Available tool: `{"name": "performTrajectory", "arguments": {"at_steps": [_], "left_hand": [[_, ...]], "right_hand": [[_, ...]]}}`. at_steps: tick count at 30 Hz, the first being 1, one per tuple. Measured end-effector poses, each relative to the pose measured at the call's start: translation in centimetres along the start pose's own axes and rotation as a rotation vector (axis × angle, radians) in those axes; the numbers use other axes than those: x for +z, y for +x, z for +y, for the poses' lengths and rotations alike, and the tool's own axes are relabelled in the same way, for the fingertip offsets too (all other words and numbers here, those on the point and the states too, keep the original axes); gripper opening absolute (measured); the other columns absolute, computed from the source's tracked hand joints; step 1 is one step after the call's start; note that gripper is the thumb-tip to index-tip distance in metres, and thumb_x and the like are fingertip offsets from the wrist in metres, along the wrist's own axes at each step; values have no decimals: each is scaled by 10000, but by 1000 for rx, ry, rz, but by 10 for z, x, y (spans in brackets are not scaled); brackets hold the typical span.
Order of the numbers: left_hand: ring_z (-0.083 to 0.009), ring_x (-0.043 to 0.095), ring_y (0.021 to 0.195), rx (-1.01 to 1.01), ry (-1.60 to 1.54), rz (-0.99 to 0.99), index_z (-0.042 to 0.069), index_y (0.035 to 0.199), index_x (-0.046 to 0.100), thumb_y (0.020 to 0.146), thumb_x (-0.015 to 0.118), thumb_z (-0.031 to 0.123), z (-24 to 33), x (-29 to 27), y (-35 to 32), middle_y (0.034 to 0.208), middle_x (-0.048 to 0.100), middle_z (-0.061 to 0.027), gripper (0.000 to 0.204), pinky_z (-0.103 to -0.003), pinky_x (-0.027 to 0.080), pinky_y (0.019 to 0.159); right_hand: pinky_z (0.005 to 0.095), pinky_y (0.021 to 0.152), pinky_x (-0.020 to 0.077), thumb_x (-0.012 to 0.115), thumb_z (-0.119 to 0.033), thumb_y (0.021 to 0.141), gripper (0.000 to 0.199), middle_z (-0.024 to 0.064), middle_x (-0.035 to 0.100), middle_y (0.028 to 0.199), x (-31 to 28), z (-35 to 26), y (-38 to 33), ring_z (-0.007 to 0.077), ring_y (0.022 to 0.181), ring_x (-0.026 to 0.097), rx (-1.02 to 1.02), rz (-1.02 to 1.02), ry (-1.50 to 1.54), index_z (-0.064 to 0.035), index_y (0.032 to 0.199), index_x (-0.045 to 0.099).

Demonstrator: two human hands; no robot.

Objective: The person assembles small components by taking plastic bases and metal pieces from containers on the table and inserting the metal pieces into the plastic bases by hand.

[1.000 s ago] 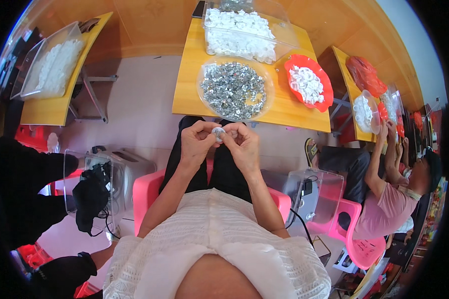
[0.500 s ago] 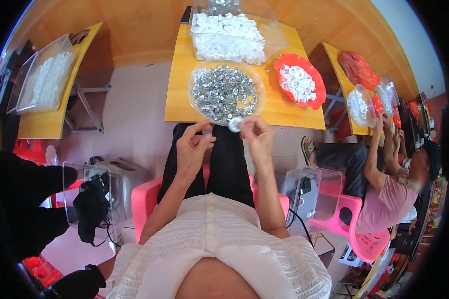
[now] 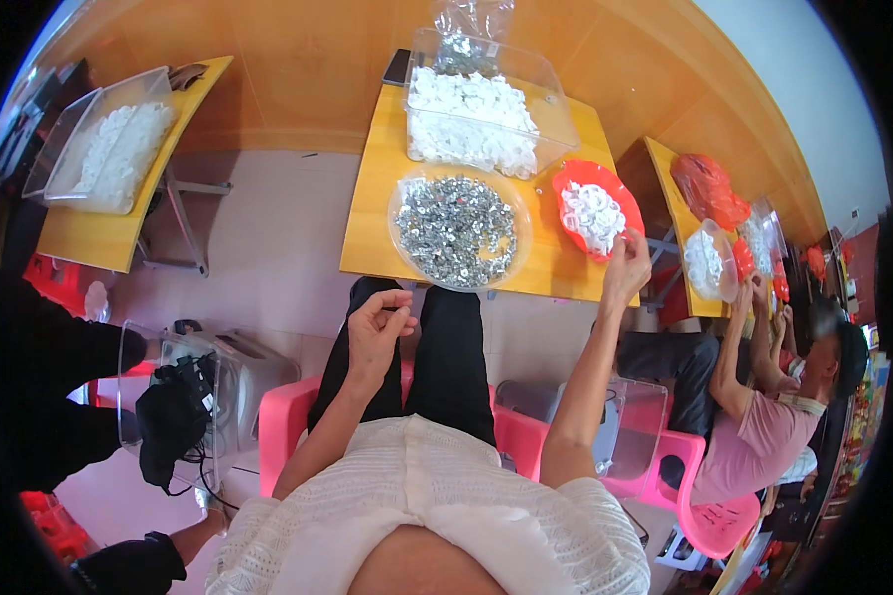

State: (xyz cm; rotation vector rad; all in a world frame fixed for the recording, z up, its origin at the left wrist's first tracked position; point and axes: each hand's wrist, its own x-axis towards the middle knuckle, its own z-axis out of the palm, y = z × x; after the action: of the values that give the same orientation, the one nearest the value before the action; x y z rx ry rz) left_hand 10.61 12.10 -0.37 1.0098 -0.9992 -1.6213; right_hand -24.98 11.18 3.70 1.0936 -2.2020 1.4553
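Note:
My left hand (image 3: 377, 335) hovers above my lap, just short of the round clear dish (image 3: 399, 260). Its thumb and fingers are curled together; anything between them is too small to make out. Small silvery metal pieces (image 3: 453, 223) cover most of the dish. At the right, my right hand (image 3: 629, 266) reaches to the near rim of a red scalloped dish (image 3: 566, 188), its fingers drawn together beside a heap of white plastic pieces (image 3: 593, 213). Whether a piece is between those fingertips is hidden.
A clear bin (image 3: 556, 94) of white pieces stands at the back of the yellow table (image 3: 372, 233), beside a black flat object (image 3: 397, 67). Another table with a white-filled bin (image 3: 119, 159) is at left. On the right, a person (image 3: 754, 436) sits working at a table.
My right hand, which held a round white piece over the clear dish's near edge, has moved right to the red dish. My left hand stays near my lap. The view has shifted.

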Motion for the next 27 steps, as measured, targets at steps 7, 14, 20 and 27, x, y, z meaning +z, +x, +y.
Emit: {"name": "performTrajectory", "arguments": {"at_steps": [7, 14, 20, 27], "left_hand": [[-99, 591, 707, 0, 2, 38, 19, 1039, 563, 843, 533, 13, 1, -4, 2, 910, 573, -46, 198, -199, 493, 626], [-203, 546, 927, 160, 273, 349, 14, 1110, 499, 808, 521, -23, -41, -40, 10, 1028, 523, -112, 305, -300, 449, 804], [-355, 422, 1093, 188, 1061, 406, 19, 1265, 340, 773, 620, 194, -79, -55, 24, 1155, 432, -187, 593, -420, 363, 902], [-337, 466, 999, -5, 1276, 375, 5, 1266, 334, 710, 661, 390, -67, -39, 46, 1128, 453, -176, 751, -411, 389, 825]], "right_hand": [[229, 585, 446, 599, -42, 786, 145, 42, 598, 717, 24, -28, -41, 99, 642, 543, 65, -204, 285, 13, 917, 629], [229, 596, 469, 594, -23, 782, 105, 52, 626, 743, 42, -73, -7, 99, 657, 576, -105, -299, 346, 6, 876, 631], [314, 589, 460, 606, -52, 740, 110, 137, 616, 749, 111, -115, 48, 243, 645, 599, -400, -382, 243, 1, 835, 613], [378, 675, 473, 606, -84, 714, 131, 119, 632, 783, 218, -108, 118, 269, 758, 613, -453, -766, -156, -87, 834, 659]]}}
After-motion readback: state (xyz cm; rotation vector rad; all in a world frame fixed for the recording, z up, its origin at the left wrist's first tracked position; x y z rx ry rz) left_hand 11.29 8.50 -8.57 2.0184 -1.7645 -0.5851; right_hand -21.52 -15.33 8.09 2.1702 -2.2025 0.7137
